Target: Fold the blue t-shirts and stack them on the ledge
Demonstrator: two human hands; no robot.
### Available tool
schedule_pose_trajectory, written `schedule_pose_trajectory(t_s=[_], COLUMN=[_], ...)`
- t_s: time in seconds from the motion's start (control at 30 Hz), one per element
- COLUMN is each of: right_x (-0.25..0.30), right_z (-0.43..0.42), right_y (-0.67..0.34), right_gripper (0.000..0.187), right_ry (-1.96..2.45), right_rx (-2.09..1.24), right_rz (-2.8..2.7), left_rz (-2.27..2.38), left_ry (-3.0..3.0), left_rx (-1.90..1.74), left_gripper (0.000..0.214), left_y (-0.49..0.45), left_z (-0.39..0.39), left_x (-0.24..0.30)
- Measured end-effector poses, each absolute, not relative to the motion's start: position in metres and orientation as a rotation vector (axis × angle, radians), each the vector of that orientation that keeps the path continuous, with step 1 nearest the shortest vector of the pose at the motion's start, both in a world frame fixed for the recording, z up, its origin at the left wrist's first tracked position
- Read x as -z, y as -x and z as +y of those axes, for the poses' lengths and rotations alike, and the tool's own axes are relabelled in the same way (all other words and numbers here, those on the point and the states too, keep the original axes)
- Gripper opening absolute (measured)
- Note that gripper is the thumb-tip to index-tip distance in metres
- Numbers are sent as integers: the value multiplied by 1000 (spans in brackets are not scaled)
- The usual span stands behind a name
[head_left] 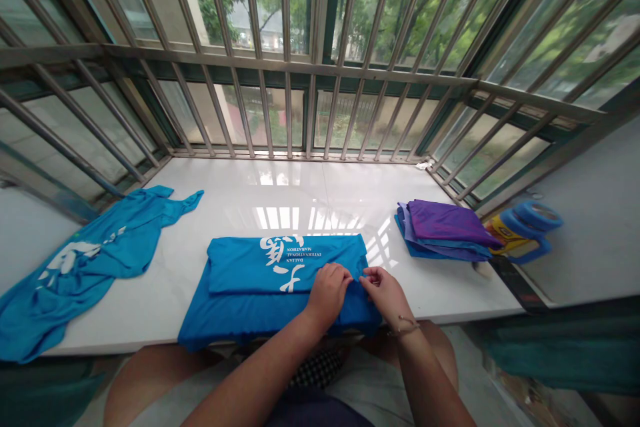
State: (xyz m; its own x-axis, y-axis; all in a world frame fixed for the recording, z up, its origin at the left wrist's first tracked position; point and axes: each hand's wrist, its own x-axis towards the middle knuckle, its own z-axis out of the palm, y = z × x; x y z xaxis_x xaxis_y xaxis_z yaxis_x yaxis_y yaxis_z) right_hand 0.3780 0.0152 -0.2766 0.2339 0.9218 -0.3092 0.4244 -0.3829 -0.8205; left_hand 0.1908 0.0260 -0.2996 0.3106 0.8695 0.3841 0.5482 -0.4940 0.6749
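A blue T-shirt with white lettering, including "DALIAN INTERNATIONAL MARATHON", lies partly folded at the front of the white ledge. Its upper part is doubled over, while the lower part spreads out and hangs slightly past the front edge. My left hand rests on the right portion of the shirt, its fingers pinching the fabric by the fold. Close beside it, my right hand pinches the shirt's right edge between thumb and fingers. A bracelet circles my right wrist.
Another blue shirt sprawls loosely at the left. Folded purple and blue clothes are stacked at the right, near a blue-and-yellow jug. Metal bars and windows enclose the white ledge. A dark strip lies at the right.
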Motion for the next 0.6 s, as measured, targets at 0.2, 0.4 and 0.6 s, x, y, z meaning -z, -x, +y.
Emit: schedule_pose_trajectory(t_s=[0.2,0.4,0.6], right_x=[266,268,275], right_z=[10,12,14], right_y=[-364,-356,-361], right_gripper=[42,48,42], right_ry=[1985,1861,1826], right_rx=[-1023,-1142,-998], right_rz=[-1405,-1330,-1366], left_rz=[1274,1294,1281], left_ry=[-2229,-2220,-2165], left_rx=[-1017,-1047,-1058], left_gripper=[20,16,13], left_y=[-191,-190,-190], left_z=[25,25,25], left_x=[300,303,301])
